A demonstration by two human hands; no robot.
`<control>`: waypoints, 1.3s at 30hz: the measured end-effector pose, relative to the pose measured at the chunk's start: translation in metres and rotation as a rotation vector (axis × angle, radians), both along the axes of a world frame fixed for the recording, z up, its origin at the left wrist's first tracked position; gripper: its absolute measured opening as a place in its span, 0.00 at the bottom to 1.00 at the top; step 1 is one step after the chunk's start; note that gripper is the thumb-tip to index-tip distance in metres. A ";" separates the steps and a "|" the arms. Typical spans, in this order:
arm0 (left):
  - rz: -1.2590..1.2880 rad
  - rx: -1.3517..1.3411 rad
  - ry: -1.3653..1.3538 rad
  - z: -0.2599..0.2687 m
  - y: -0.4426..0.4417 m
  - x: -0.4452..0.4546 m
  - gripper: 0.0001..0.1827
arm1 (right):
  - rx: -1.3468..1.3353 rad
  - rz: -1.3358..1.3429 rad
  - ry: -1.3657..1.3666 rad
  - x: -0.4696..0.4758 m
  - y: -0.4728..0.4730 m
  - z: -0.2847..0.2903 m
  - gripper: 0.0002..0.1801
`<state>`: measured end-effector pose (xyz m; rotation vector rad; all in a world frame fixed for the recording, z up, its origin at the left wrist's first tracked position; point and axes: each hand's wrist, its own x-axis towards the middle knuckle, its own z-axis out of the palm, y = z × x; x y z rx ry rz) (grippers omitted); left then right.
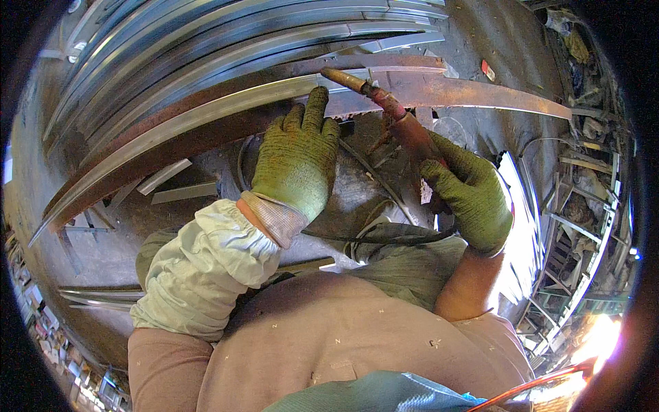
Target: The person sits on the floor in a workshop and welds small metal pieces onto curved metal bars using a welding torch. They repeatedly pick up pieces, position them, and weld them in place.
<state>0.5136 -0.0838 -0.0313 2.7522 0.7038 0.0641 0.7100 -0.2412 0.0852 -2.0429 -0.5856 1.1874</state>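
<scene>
My right hand point(468, 193), in a green work glove, is closed around the handle of a MIG welding torch point(409, 131). The torch's brass-coloured nozzle point(342, 80) points up and left, its tip over a bright metal bar point(206, 114). That bar lies along a rusty steel beam point(473, 93). My left hand point(296, 159), gloved the same way with a pale cloth sleeve point(206, 252) over the forearm, is palm down with its fingers apart. Its longest finger reaches the bar's near edge, just left of the nozzle. No arc shows at the tip.
Several long metal profiles point(247, 44) lie side by side beyond the beam. Short metal offcuts point(165, 176) are on the floor at left. A dark cable point(381, 239) crosses near my legs. Metal frames and scrap point(592, 206) stand along the right side. A red-and-white piece point(487, 70) lies on the floor.
</scene>
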 end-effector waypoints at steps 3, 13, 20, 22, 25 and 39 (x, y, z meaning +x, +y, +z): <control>0.009 -0.008 0.063 0.004 -0.001 0.001 0.38 | -0.067 0.049 0.020 -0.002 0.009 0.010 0.28; 0.010 -0.059 0.200 0.017 0.003 0.006 0.37 | -0.029 0.037 -0.008 -0.005 0.008 0.000 0.29; 0.003 -0.019 0.157 0.010 0.003 0.004 0.35 | -0.012 0.020 0.011 -0.004 0.005 -0.005 0.29; 0.011 -0.021 0.164 0.012 0.003 0.004 0.35 | -0.020 0.030 0.024 -0.005 0.009 0.000 0.29; 0.012 -0.049 0.148 0.014 0.003 0.005 0.35 | 0.036 0.027 -0.020 -0.005 0.006 -0.009 0.28; 0.049 0.066 0.084 0.010 -0.003 0.001 0.21 | 0.051 -0.031 0.078 -0.003 0.006 -0.012 0.28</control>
